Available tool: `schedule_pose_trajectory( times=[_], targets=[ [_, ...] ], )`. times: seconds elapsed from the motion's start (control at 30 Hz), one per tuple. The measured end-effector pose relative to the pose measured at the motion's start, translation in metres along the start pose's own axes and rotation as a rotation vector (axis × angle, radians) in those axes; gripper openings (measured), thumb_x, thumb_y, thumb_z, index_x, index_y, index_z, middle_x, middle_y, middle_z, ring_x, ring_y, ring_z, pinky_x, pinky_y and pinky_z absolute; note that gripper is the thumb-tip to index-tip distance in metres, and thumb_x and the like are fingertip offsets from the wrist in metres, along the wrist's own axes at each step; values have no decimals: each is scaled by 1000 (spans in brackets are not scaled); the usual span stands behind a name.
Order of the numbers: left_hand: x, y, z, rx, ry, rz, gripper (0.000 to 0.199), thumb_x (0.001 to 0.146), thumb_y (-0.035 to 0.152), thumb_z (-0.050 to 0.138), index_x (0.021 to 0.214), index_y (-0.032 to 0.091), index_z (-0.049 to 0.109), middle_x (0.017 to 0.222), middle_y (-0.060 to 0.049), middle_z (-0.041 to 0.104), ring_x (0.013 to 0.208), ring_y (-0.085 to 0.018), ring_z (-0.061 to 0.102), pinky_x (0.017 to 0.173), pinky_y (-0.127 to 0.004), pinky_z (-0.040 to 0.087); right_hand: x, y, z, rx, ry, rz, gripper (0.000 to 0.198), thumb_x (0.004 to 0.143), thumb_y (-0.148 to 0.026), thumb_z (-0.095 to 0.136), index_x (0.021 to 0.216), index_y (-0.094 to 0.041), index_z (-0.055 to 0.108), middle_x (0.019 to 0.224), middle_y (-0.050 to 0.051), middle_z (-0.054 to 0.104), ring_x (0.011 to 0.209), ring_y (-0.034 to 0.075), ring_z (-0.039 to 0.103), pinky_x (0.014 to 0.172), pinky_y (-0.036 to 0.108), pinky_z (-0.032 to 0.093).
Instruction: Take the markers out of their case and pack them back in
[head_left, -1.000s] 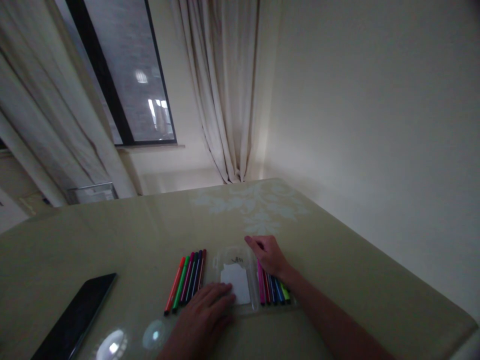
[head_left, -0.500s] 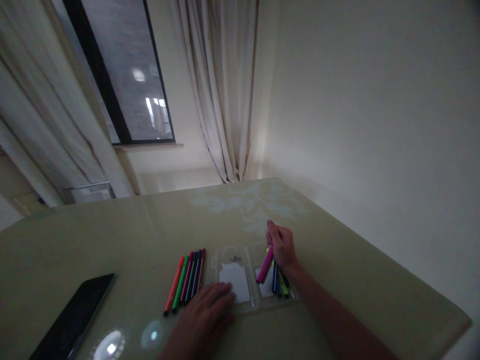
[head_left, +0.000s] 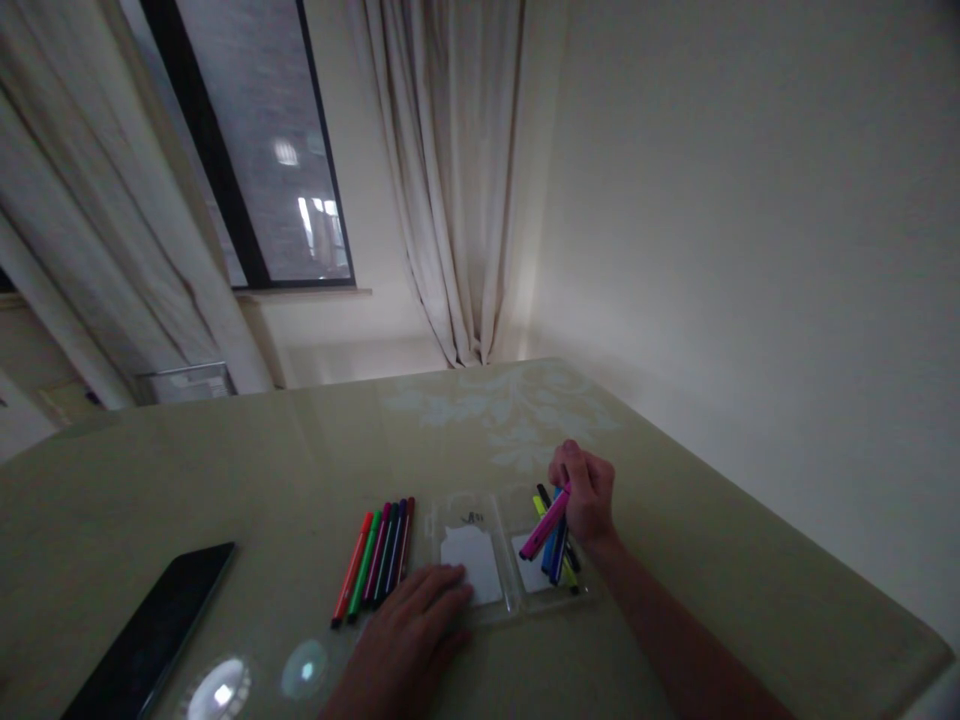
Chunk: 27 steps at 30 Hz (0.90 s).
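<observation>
My right hand [head_left: 589,490] is closed round a pink felt-tip pen [head_left: 545,527], maybe two side by side, over the right half of a clear plastic case. Under and beside it are several blue, yellow and black pens [head_left: 559,552]; whether the hand also grips the blue ones I cannot tell. My left hand [head_left: 409,615] lies with fingers extended at the near left corner of the opened case [head_left: 512,590], its fingertips by a white card [head_left: 474,562]. Left of the case, a row of felt-tip pens [head_left: 375,555] in red, green, purple and dark colours lies on the table.
A black tablet or phone [head_left: 154,635] lies at the left of the pale green table [head_left: 300,470]. A wall [head_left: 735,250] runs along the table's right side. Behind the table are curtains [head_left: 450,180] and a window [head_left: 262,140].
My right hand has shifted right with the pink pen, which is now more tilted. The blue pens below lie at a different slant. My left hand stays in place.
</observation>
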<state>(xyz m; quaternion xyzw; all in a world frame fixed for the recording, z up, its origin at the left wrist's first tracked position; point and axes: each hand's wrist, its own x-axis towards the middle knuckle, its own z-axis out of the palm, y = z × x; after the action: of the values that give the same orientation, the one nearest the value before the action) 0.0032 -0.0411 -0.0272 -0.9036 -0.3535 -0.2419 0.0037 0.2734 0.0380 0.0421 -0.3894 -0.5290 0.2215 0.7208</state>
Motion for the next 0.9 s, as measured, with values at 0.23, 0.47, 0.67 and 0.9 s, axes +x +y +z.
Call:
schedule_pose_trajectory(
  times=[0.23, 0.47, 0.67, 0.9],
  targets=[
    [1, -1, 0, 0, 18, 20, 30, 98, 28, 60, 128, 30, 64, 131, -2, 72, 117, -23, 70, 96, -38, 62, -9, -6, 5, 59, -1, -4, 57, 102, -53, 50, 54, -25, 35, 52, -5, 31, 48, 12, 32, 48, 29, 28],
    [-1, -1, 3, 31, 18, 11, 31, 97, 28, 61, 128, 31, 63, 132, -1, 72, 116, -24, 71, 94, -40, 63, -13, -8, 4, 107, -27, 2, 56, 102, -51, 50, 55, -24, 37, 53, -5, 32, 50, 13, 34, 49, 30, 29],
    [0, -1, 2, 36, 18, 28, 30, 98, 29, 60, 128, 31, 63, 130, -1, 72, 116, -23, 71, 95, -37, 63, -18, -2, 8, 128, -129, 59, 57, 101, -53, 52, 53, -24, 38, 51, -5, 33, 49, 13, 34, 49, 29, 29],
    [-3, -3, 8, 38, 27, 25, 29, 101, 30, 57, 129, 31, 62, 132, 0, 71, 119, -22, 69, 97, -36, 61, -15, 2, 6, -51, -116, 10, 57, 102, -53, 50, 54, -24, 35, 51, -5, 32, 47, 11, 31, 48, 28, 25]
  ],
)
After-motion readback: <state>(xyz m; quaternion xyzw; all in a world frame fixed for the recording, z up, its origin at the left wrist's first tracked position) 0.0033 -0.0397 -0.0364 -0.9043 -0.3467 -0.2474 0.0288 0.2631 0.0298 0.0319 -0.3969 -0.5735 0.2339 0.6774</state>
